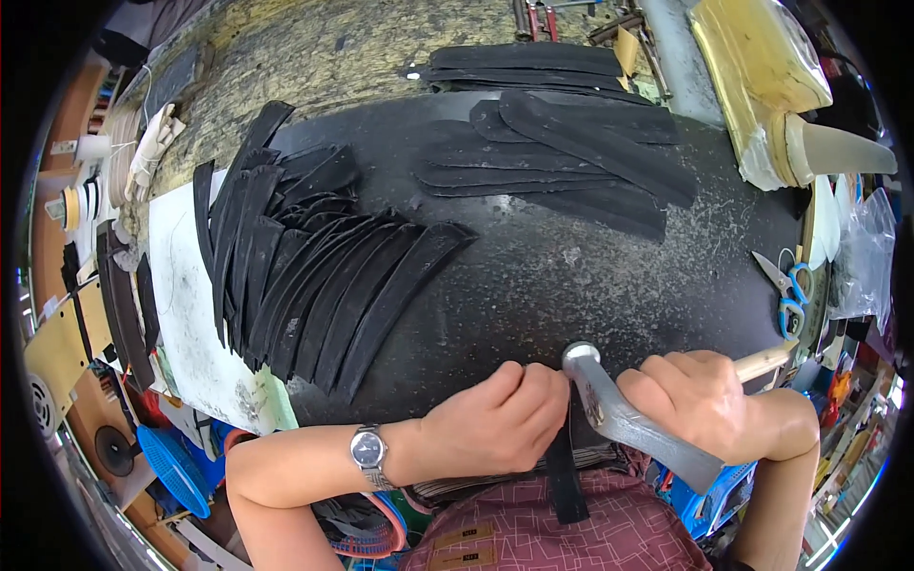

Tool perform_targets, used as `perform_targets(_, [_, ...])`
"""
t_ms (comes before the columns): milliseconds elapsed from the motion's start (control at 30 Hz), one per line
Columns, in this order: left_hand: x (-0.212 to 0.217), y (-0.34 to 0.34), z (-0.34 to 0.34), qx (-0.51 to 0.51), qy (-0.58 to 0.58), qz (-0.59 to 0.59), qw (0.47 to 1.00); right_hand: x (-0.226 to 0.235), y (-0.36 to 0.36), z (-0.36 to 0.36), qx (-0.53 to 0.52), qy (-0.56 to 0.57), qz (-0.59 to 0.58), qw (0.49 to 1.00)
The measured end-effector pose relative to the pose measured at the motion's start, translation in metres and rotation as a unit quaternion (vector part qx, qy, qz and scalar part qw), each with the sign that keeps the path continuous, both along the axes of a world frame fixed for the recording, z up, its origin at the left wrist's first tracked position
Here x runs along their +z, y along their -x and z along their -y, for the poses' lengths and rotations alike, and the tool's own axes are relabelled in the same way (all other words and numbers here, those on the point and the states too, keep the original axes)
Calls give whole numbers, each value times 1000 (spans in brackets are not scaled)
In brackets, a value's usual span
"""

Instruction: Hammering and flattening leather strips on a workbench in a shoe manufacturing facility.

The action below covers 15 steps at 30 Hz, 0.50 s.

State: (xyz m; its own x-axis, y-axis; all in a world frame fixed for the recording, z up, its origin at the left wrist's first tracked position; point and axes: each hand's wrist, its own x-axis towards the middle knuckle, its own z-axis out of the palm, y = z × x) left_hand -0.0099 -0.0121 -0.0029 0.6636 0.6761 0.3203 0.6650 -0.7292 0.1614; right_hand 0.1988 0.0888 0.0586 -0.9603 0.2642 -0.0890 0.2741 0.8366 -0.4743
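Head view, lower centre of the frame: gripping a hammer (647,438) in the right hand (687,398), fingers wrapped round the pale wooden handle, and pinching a black strip (568,490) in the left hand (505,414), fingers curled closed. Cannot tell exactly how the left fingertips meet the strip, being tucked out of sight. Can follow the strip's lower end hanging below the left hand, in front of a maroon patterned apron (609,533). Can see the round face of the hammer lying just beside the left knuckles, near the close edge of the bench (495,305); cannot tell whether touching the strip. To judge from this, seems to be at the step of hammering the strip's upper part at the bench edge, perhaps to flatten it. Calls next, likely, for a firm hold on the strip, for left fingers clear of the hammer face, and for a short, square, controlled blow. Also notable: a fanned pile of black strips (328,300) at left centre, overlapping closely; a looser group of wider black pieces (600,157) at upper centre; blue-handled scissors (788,290) at the right, apart from both hands; and a wristwatch (367,449) on the left wrist.
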Motion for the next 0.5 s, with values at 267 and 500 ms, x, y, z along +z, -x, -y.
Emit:
perform_targets(267, [-7,6,4,67,123,168,976,5,5,-1,34,-48,57,997])
perform_targets(500, [-4,7,21,157,71,104,980,-5,10,7,32,-18,34,999])
